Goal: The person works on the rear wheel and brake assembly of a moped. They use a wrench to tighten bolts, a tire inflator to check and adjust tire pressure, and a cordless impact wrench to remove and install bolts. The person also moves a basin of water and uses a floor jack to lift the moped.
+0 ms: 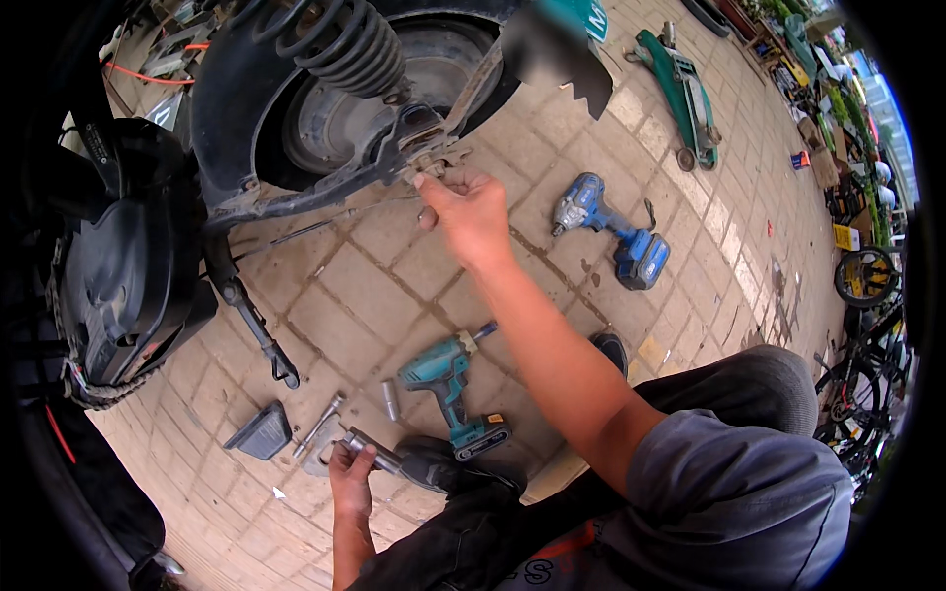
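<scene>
My right hand point(465, 215) reaches up to the scooter's rear wheel point(335, 123), its fingers pinched at the axle end beside the swingarm point(296, 194). What lies between those fingertips is too small to make out. Low in the view, my left hand point(352, 481) is closed around a cylindrical metal part point(372, 452). Next to that hand are a flat metal plate with a hole point(320, 457) and a thin socket wrench point(319, 426). Above the wheel, a black coil-spring shock absorber point(345, 49) slopes down to its mount.
A teal cordless drill point(443, 384) and a metal socket point(390, 402) lie on the paving. Right of my arm rests a blue impact wrench point(611, 227). Farther off stands a green floor jack point(680, 94). A black pedal-like piece point(261, 430) and the kickstand point(254, 320) sit at left.
</scene>
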Tool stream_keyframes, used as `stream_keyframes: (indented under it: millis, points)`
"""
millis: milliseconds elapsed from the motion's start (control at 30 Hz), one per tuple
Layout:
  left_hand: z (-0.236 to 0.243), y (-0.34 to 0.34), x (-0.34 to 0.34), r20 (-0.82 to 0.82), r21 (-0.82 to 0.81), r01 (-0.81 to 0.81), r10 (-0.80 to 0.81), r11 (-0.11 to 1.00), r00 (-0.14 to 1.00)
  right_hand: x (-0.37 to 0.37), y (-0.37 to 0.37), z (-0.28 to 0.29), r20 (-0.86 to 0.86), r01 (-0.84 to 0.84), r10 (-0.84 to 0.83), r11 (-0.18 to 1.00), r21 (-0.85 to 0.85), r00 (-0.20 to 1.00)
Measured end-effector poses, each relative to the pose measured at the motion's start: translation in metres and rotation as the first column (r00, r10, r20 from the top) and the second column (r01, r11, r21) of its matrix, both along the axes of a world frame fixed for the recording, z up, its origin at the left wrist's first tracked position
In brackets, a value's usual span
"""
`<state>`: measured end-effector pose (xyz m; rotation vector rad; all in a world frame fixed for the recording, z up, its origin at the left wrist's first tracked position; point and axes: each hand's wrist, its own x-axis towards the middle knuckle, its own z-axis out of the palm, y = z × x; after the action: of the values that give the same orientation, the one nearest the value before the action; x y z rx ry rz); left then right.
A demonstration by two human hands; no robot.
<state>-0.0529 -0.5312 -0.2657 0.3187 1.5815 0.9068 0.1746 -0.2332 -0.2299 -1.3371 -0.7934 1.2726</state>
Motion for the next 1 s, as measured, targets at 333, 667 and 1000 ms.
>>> stream_keyframes:
  millis: [333, 667, 1000]
  points:
    - [0.003, 0.005, 0.001, -0.010, -0.001, 0.001, -0.001, 1.000, 1.000, -0.012, 0.000, -0.017, 0.664, 0.059, -0.300, 0.931, 0.359, 0.685]
    - [0.003, 0.005, 0.000, -0.001, 0.014, -0.008, 0.008, 1.000, 1.000, -0.003, 0.001, 0.000, 0.186, -0.027, 0.028, 1.000, -0.007, 0.982]
    - [0.005, 0.005, 0.001, 0.018, 0.010, -0.015, 0.015, 1.000, 1.000, 0.005, 0.004, -0.002, -0.269, -0.132, 0.096, 0.984, -0.121, 0.958]
